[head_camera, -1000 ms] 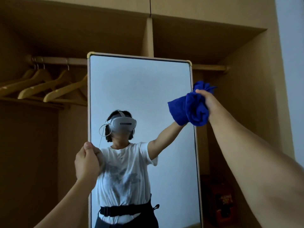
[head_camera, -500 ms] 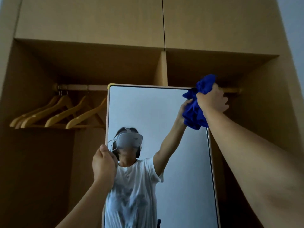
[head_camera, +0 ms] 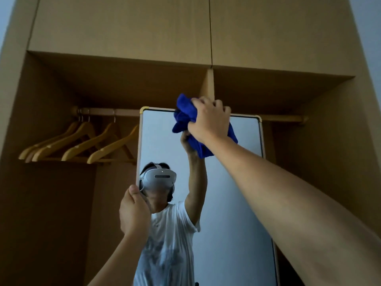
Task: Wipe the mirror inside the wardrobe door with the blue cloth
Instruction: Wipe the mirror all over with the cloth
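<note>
A tall mirror (head_camera: 237,193) with a thin pale frame stands in front of the open wardrobe. My right hand (head_camera: 210,118) grips a bunched blue cloth (head_camera: 185,116) and presses it against the glass at the mirror's top edge, near the middle. My left hand (head_camera: 134,213) grips the mirror's left edge about halfway down, thumb on the front of the frame. The glass reflects a person in a white T-shirt with a headset and a raised arm.
Several wooden hangers (head_camera: 82,141) hang from a rail (head_camera: 107,111) at the left, behind the mirror. A vertical wardrobe divider (head_camera: 209,83) rises above the mirror's top. Closed upper cabinet doors (head_camera: 123,27) sit overhead. The right compartment (head_camera: 309,162) is dark.
My right hand carried the blue cloth up from the mirror's right edge to its top right corner, then left along the top edge. The view tilted upward. My left hand kept its hold.
</note>
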`<state>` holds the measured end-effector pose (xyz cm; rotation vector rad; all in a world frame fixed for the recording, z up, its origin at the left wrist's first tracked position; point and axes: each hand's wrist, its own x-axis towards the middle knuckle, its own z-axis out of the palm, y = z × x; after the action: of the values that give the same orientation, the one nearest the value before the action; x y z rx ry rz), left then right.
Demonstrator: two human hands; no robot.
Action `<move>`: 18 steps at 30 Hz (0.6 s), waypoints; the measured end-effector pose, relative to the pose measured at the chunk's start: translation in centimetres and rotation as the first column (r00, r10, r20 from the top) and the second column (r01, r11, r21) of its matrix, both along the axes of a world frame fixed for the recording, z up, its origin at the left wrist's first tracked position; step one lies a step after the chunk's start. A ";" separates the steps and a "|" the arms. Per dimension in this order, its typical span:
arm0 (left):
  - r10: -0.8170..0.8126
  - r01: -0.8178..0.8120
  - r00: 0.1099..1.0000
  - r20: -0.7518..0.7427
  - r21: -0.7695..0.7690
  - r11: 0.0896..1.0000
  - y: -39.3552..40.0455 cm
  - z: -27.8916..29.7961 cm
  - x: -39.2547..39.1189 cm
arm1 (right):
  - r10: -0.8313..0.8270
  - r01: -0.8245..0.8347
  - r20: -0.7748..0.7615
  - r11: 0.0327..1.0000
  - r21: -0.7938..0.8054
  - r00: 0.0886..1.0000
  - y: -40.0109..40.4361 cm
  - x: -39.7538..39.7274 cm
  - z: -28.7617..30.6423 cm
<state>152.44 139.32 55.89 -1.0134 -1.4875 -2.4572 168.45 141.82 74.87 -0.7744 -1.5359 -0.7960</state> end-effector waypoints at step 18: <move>-0.037 0.037 0.999 -0.023 -0.008 0.999 -2.1 -0.4 0.9 | 0.215 -0.116 0.191 0.896 -0.429 0.958 -7.6 -8.4 6.5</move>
<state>153.30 137.19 55.52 -1.0760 -1.4861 -2.4578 160.02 134.24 81.34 -0.8609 -1.9950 -0.4449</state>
